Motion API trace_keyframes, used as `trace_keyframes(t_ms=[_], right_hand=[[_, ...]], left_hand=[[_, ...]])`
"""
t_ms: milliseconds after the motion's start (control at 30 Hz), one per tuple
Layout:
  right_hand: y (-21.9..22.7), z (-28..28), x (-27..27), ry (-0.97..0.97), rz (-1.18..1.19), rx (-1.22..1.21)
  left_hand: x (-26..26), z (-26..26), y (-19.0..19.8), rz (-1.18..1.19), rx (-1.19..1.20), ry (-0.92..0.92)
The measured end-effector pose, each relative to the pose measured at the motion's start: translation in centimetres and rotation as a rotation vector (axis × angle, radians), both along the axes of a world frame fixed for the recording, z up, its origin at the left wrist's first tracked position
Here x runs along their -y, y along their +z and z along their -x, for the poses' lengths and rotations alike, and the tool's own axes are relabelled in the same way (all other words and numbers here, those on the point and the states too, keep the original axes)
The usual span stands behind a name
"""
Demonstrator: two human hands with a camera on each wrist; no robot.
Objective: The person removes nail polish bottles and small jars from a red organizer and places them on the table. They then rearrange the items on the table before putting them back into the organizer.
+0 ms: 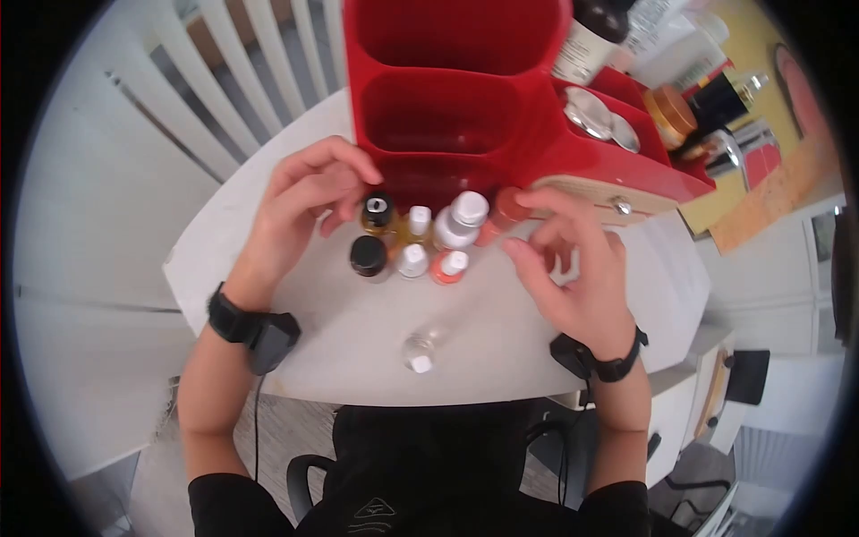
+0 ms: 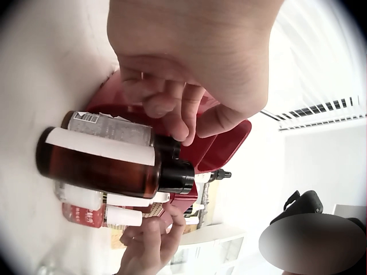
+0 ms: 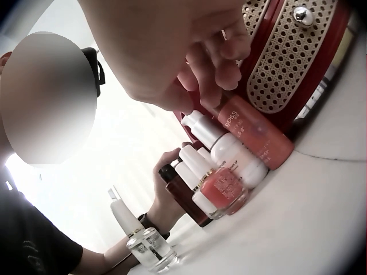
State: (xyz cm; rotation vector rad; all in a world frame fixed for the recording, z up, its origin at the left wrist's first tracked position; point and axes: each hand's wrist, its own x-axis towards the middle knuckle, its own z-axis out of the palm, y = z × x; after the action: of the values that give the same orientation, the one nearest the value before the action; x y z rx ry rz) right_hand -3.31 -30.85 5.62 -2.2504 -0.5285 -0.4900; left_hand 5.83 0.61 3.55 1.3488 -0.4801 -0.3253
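My left hand (image 1: 300,201) is at the rear black-capped bottle (image 1: 377,210), its bent fingertips close by the cap; contact is unclear. The front brown bottle (image 2: 103,163) stands beside it. My right hand (image 1: 583,273) has its index fingertip at the top of the coral bottle (image 3: 258,132), the thumb apart from it. Between the hands stand a white bottle (image 1: 460,222), a yellowish bottle with a white cap (image 1: 418,224), a small white-capped bottle (image 1: 412,260) and a coral polish bottle (image 3: 222,188). A clear polish bottle (image 1: 418,353) stands apart, nearer the body.
A red organizer (image 1: 528,134) with compartments stands behind the bottles. Its right part holds spoon-like silver items (image 1: 588,114), an amber-lidded jar (image 1: 671,112) and other containers. A drawer front (image 3: 281,63) with a round knob faces the right hand. The white table's (image 1: 340,358) edge curves before the body.
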Motion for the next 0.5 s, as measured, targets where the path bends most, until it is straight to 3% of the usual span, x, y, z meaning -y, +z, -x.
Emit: trace_keyframes(t_ms=[167, 300, 500], right_hand=[[0.1, -0.6, -0.1, -0.001, 0.132, -0.016], [-0.9, -1.6, -0.2, 0.033, 0.131, 0.087], [-0.7, -0.9, 0.4, -0.005, 0.103, -0.005]], left_hand=[[-0.2, -0.4, -0.6, -0.009, -0.008, 0.029], [-0.1, -0.1, -0.4, -0.022, 0.02, 0.009], [-0.2, -0.1, -0.2, -0.035, 0.006, -0.003]])
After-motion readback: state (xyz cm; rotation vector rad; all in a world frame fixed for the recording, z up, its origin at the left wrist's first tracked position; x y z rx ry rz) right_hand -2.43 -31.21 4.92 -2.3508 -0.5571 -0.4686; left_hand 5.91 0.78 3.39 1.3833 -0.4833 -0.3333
